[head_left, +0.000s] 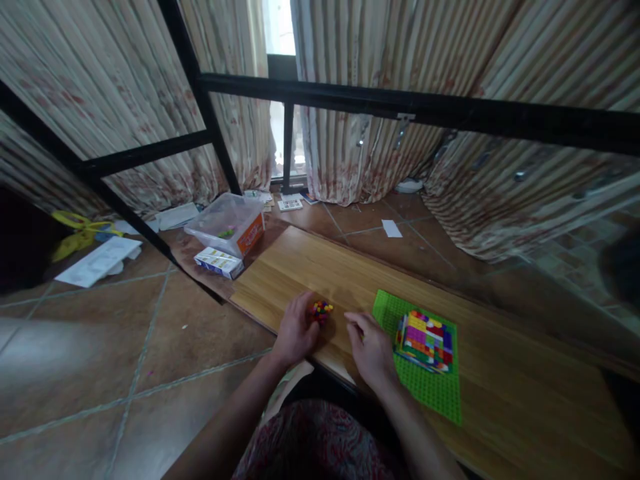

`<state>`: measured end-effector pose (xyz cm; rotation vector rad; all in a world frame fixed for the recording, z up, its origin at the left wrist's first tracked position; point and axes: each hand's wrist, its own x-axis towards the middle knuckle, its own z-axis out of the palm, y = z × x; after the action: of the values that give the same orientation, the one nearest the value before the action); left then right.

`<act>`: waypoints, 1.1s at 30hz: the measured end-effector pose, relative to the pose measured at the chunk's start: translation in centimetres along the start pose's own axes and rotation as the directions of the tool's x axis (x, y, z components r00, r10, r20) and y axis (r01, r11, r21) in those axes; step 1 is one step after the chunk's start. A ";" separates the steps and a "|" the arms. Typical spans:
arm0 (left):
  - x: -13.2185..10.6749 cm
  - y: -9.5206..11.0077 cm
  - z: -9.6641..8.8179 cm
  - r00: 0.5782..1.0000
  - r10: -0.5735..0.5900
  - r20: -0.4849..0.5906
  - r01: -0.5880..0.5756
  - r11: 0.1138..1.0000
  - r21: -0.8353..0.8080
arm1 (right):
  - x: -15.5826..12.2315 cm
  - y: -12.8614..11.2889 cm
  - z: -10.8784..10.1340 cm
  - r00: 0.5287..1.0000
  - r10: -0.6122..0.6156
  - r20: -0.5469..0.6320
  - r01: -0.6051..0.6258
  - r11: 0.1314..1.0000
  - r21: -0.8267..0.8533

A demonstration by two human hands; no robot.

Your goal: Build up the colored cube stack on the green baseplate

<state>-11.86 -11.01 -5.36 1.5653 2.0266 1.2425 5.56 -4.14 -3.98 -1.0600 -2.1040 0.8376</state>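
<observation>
My left hand [296,329] rests on the wooden board [310,267] with its fingers curled round a small clump of coloured bricks [321,310]. My right hand [371,350] lies just to the right of it, fingers bent and pinched together; what they hold is too small to make out. Right of that hand a green baseplate [437,393] lies flat on the board. A square block of stacked multicoloured bricks [425,340] stands on the baseplate.
A clear plastic box with an orange label [227,223] and a white carton [219,262] sit at the board's far left end. Papers and a yellow object [80,233] lie on the tiled floor. Black metal frame bars [400,107] and striped curtains stand behind.
</observation>
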 end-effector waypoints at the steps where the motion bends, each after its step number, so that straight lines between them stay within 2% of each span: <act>1: 0.0 0.1 0.3 0.999 0.022 0.025 -0.022 0.999 0.024 | 0.9 0.3 0.7 1.000 -0.021 0.018 0.021 0.999 -0.028; 6: 0.5 0.1 1.8 0.992 0.089 0.095 -0.099 0.989 0.108 | 3.8 1.3 3.0 0.990 -0.090 0.105 0.104 0.985 -0.140; 11: 1.0 0.0 2.9 0.990 0.111 0.093 -0.121 0.986 0.115 | 3.9 2.0 4.2 0.990 -0.103 0.100 0.122 0.971 -0.207; 17: 2.0 0.3 4.0 0.989 0.124 0.082 -0.131 0.988 0.084 | 3.6 1.4 4.0 0.997 -0.053 0.051 0.060 0.988 -0.140; 21: 2.3 0.3 4.5 0.987 0.154 0.042 -0.158 0.981 0.115 | 2.4 -0.1 1.9 0.999 0.045 0.010 -0.045 0.999 -0.005; 26: 2.6 0.6 5.0 0.982 0.187 0.022 -0.188 0.969 0.160 | -0.4 -1.4 -2.6 0.983 0.169 -0.075 -0.149 0.965 0.215; 29: 3.0 1.1 5.6 0.979 0.200 0.032 -0.202 0.963 0.179 | -2.0 -0.3 -6.0 0.951 0.257 -0.172 -0.215 0.949 0.231; 33: 3.6 1.7 6.8 0.973 0.224 0.057 -0.231 0.952 0.198 | -2.8 2.4 -10.3 0.888 0.341 -0.309 -0.308 0.939 0.153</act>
<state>-7.47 -4.64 -7.10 1.9498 2.0523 1.1020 15.81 -2.75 -0.33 -1.4164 -1.6107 0.8408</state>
